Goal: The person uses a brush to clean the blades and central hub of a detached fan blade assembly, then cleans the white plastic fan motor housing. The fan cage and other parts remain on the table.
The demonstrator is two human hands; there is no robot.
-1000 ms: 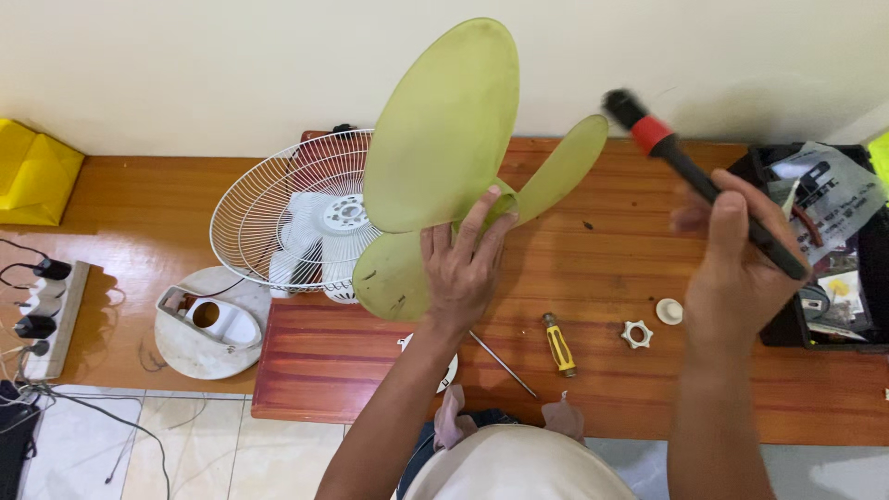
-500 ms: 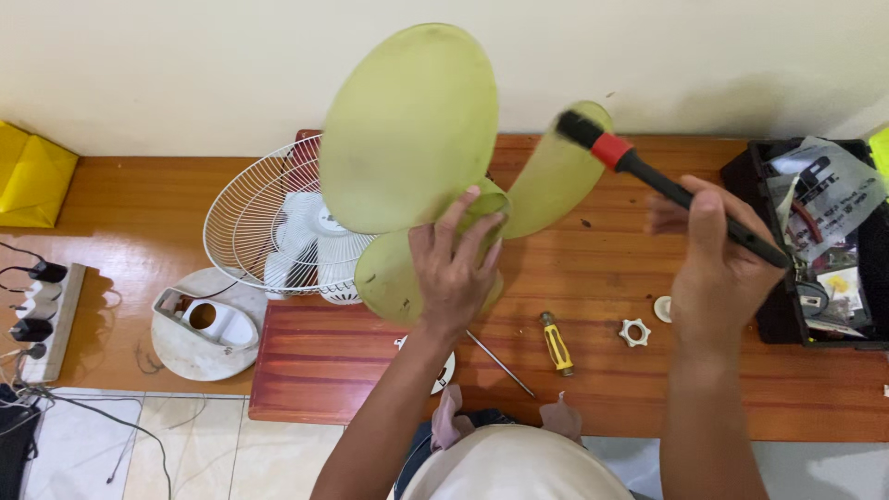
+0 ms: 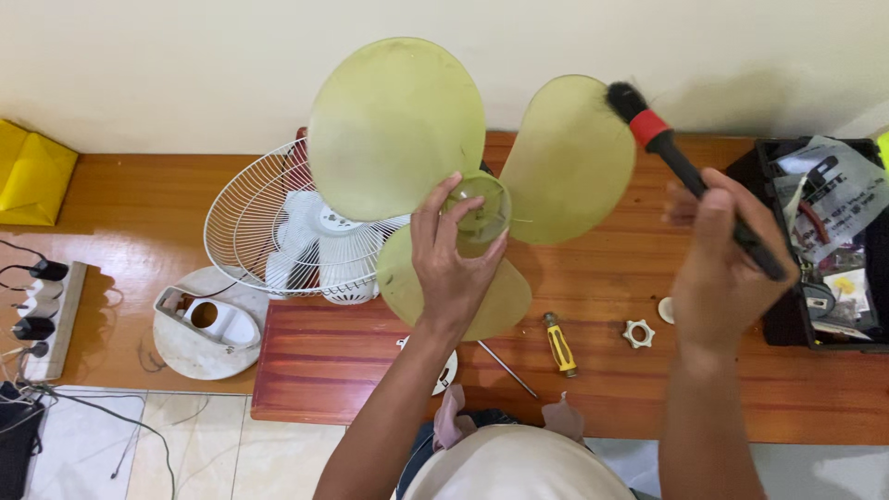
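The yellow-green fan blade sits upper centre of the head view, held up off the wooden table with its three lobes spread flat toward you: one lobe upper left, one upper right, one hanging lower centre. Your left hand is clenched around its hub, fingers wrapped over the clear centre cap, so this hand is on the blade itself. Your right hand, at the right of the frame, grips the black handle of a detailing brush; the brush's long axis slants from your fist up and left, and its dark bristle tip touches the top right edge of the upper-right lobe. The brush hand stands well apart from the hub, to its right. Behind the blade at left lies the white fan guard, and below the blade a yellow-handled screwdriver and a white plastic nut rest on the table.
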